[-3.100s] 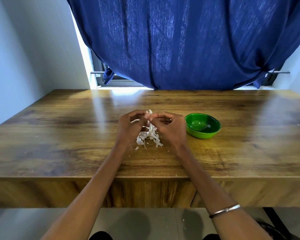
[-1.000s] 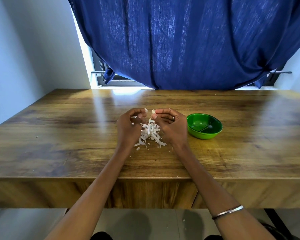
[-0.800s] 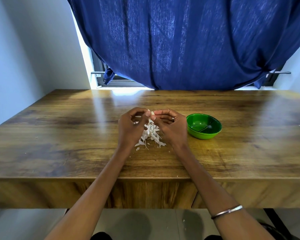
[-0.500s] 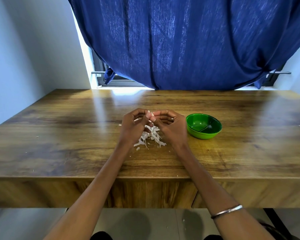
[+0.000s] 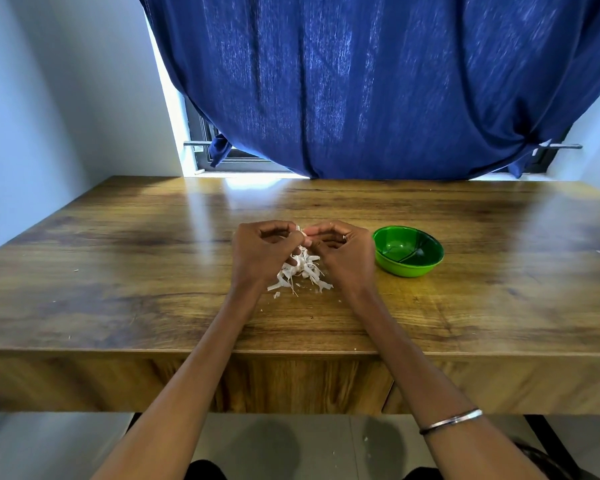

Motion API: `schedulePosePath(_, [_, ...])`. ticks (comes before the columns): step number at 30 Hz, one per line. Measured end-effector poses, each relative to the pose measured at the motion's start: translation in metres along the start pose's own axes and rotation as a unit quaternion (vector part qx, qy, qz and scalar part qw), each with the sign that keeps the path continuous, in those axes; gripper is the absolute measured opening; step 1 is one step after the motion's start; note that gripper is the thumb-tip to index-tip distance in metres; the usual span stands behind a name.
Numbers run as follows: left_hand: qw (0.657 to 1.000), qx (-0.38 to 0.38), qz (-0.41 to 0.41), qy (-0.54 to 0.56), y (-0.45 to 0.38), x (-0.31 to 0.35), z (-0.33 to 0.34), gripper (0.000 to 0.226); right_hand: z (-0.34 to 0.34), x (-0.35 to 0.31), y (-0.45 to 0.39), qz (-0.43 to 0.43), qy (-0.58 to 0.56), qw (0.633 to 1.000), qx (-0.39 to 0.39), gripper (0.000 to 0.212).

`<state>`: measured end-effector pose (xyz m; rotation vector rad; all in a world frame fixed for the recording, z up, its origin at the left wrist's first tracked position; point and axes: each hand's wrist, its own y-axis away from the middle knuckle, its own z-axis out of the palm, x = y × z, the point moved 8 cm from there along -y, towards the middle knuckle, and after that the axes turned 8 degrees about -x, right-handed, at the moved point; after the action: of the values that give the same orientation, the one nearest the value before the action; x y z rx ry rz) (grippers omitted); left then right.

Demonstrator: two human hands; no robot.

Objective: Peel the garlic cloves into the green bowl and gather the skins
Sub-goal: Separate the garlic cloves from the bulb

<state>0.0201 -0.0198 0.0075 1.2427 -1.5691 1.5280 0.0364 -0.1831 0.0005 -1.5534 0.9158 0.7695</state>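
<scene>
My left hand (image 5: 260, 252) and my right hand (image 5: 343, 252) meet above the middle of the wooden table (image 5: 118, 271). Both pinch a small garlic clove (image 5: 302, 233) between their fingertips; most of it is hidden by the fingers. Below the hands lies a loose pile of white garlic skins (image 5: 302, 273). The green bowl (image 5: 408, 251) stands just right of my right hand; whether peeled cloves lie in it I cannot tell.
A blue curtain (image 5: 378, 84) hangs over the window behind the table's far edge. Small skin flecks (image 5: 276, 295) dot the wood near the pile. The table's front edge runs below my wrists.
The hands stayed over the pile and kept working the clove; the fingertips parted a second ago and have closed together again. The bowl has not moved.
</scene>
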Motion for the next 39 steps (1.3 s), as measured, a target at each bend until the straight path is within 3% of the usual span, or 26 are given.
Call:
schedulePosePath(11, [1.000,-0.011,-0.011,0.006,-0.004,-0.006,0.002,0.001,0.000,0.006,-0.001,0.023,-0.015,1.000,-0.005,0.014])
schedulePosePath(16, [0.996,-0.006,-0.040,0.075,-0.005,-0.009,0.004,0.016,-0.002,0.010,-0.001,0.054,-0.096,0.994,0.017,0.019])
schedulePosePath(20, [0.997,-0.020,-0.029,0.068,-0.006,-0.011,0.003,0.040,-0.002,0.013,0.000,0.079,-0.164,0.983,0.013,0.024])
schedulePosePath(24, [0.999,0.002,-0.004,0.052,-0.006,-0.010,-0.001,0.034,0.001,0.017,0.001,0.095,-0.194,0.976,0.009,0.021])
schedulePosePath(28, [0.999,-0.003,0.032,0.019,-0.006,-0.007,0.000,0.017,0.006,0.017,0.000,0.115,-0.200,0.973,-0.015,0.017])
schedulePosePath(34, [0.997,-0.019,0.026,0.065,-0.011,-0.010,0.000,0.038,0.012,0.022,0.000,0.140,-0.167,0.974,-0.055,0.013])
schedulePosePath(39, [0.995,-0.056,0.021,0.081,-0.010,-0.009,0.006,0.043,0.016,0.021,0.000,0.155,-0.169,0.971,-0.074,0.015])
